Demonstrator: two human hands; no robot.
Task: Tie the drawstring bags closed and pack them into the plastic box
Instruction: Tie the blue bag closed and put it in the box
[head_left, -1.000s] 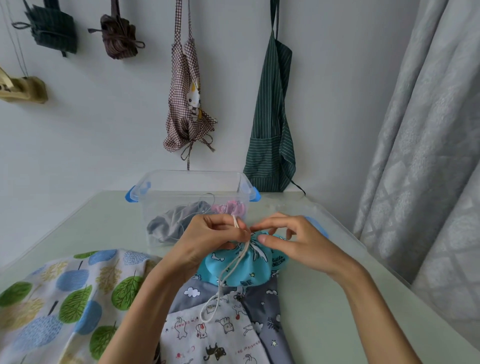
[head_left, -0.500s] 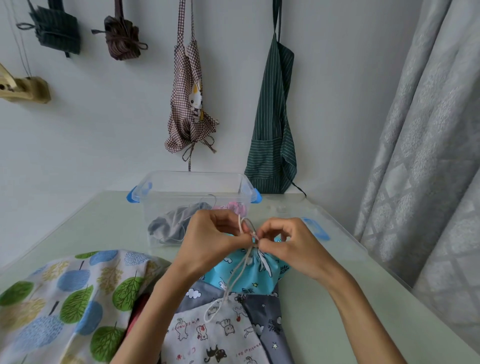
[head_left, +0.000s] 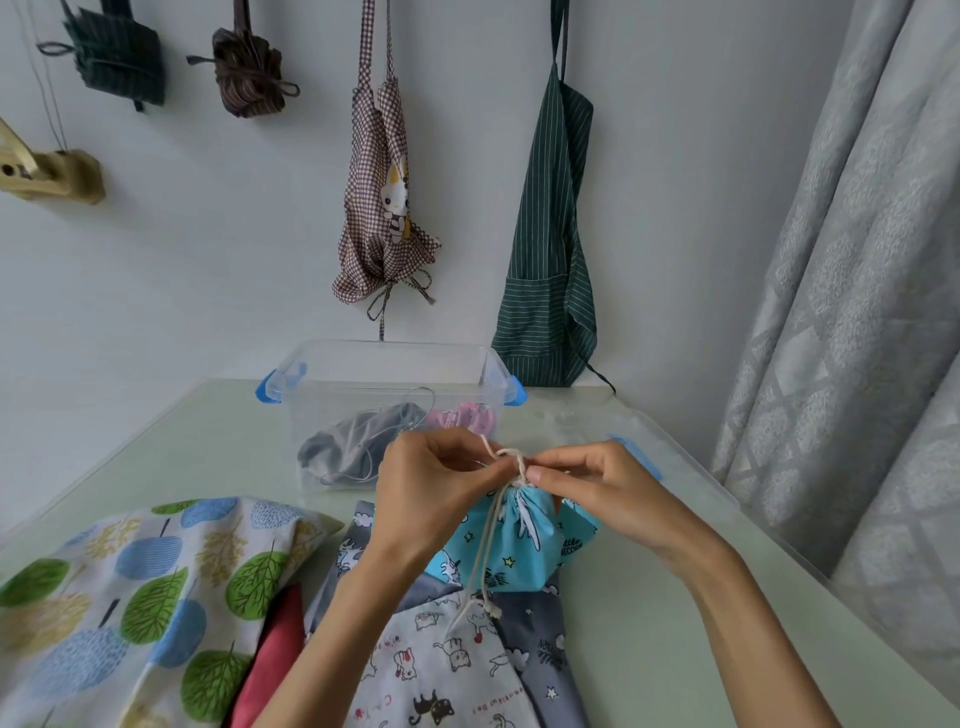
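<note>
At the gathered neck of the turquoise bag (head_left: 514, 540), the left hand (head_left: 431, 493) and right hand (head_left: 597, 493) both pinch the white drawstring (head_left: 506, 457), fingers curled round its knot; the cord's loose ends trail down over a cat-print bag (head_left: 441, 670); the turquoise bag sits on the table (head_left: 649, 649), just in front of the clear plastic box (head_left: 389, 384), which holds a grey bag (head_left: 353, 447) and a pink one (head_left: 462, 418); a tree-print bag (head_left: 130, 597) lies to the left.

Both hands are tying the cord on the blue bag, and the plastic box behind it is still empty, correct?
Not empty: the head view shows the plastic box already holding a grey bag and a pink bag. Both hands, left and right, are tying the cord on the blue bag.
</note>
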